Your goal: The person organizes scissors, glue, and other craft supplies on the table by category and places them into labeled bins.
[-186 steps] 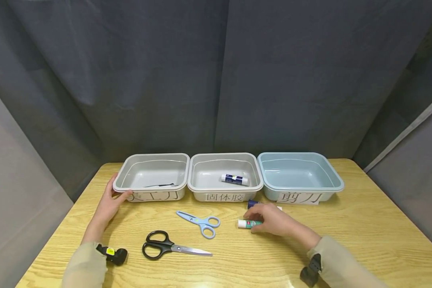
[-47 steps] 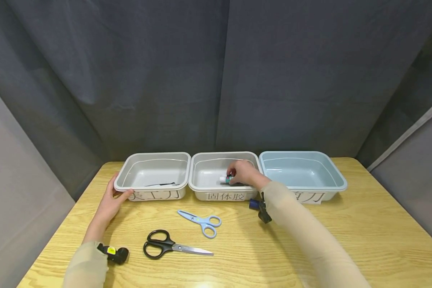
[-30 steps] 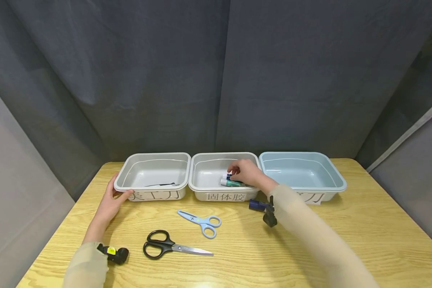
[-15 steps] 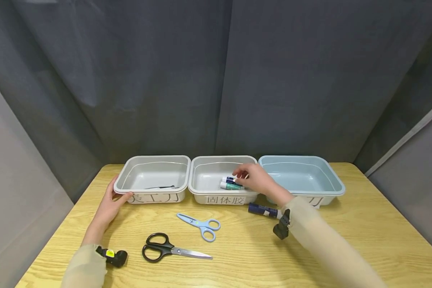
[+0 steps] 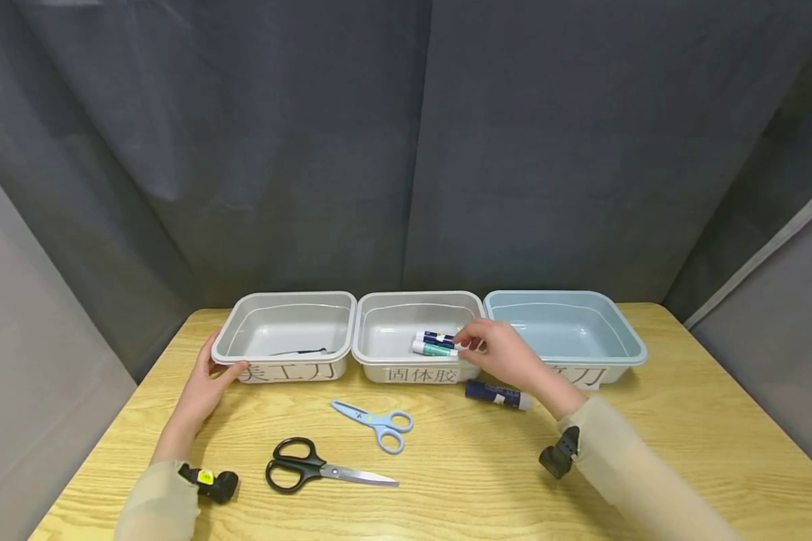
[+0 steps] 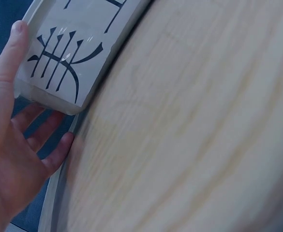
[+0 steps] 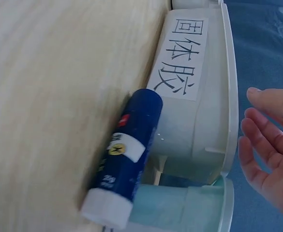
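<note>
At the left, my left hand holds the corner of a light grey plastic bin, thumb at the front rim and fingers round the side. In the left wrist view, the left hand has its thumb by the paper label. My right hand is over the right front corner of the middle grey bin, fingers loosely bent and holding nothing. Inside that bin lie a navy glue stick and a green one. A larger navy glue stick lies on the table before the bins.
Blue scissors and black-handled scissors lie on the wooden table. A pale blue bin stands at the right of the row. A thin dark-tipped tool lies in the left bin. A dark curtain hangs behind.
My right hand has carried the green glue stick from the table into the middle bin, let go, and drawn back to the right. The left hand has stayed on its bin.
</note>
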Available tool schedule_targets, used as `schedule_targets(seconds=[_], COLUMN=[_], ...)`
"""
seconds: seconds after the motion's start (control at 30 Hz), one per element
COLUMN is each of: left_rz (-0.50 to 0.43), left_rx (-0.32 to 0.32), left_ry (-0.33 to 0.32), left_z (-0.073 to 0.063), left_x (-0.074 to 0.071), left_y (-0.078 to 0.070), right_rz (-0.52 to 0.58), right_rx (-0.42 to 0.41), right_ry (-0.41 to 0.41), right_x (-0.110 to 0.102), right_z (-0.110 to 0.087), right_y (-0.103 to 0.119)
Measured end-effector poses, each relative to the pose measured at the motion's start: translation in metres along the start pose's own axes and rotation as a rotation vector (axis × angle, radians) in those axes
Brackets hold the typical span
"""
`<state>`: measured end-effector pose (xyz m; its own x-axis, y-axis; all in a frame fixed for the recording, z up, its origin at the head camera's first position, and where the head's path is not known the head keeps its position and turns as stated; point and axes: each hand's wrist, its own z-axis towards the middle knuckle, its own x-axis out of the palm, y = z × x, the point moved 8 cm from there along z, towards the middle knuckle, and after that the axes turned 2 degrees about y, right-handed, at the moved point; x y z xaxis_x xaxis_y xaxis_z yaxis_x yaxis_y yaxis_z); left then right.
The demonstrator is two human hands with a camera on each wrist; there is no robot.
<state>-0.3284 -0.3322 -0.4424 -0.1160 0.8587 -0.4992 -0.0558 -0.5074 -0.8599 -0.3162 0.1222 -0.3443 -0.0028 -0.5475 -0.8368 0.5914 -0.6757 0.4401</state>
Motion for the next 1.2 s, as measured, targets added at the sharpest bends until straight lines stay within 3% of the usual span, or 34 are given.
schedule_targets(seconds=[0.37,0.8,1.2], left_rz=[-0.005,0.005,-0.014], left_rx=[-0.009,-0.010,0.001], left_ry=[0.002,0.010,0.005], left_z=[-0.002,-0.002,-0.001], left_x=[0.000,-0.002,0.000], left_y=[0.000,-0.002,-0.003], right_rz=[-0.043,-0.093,-0.128], right_rx=[0.005,0.157,0.189], right_ry=[-0.040,0.089,0.125], right_x=[-0.008,0.010,0.021], right_z=[-0.030,-0.059,-0.068], right_y=[0.002,-0.021,-0.032])
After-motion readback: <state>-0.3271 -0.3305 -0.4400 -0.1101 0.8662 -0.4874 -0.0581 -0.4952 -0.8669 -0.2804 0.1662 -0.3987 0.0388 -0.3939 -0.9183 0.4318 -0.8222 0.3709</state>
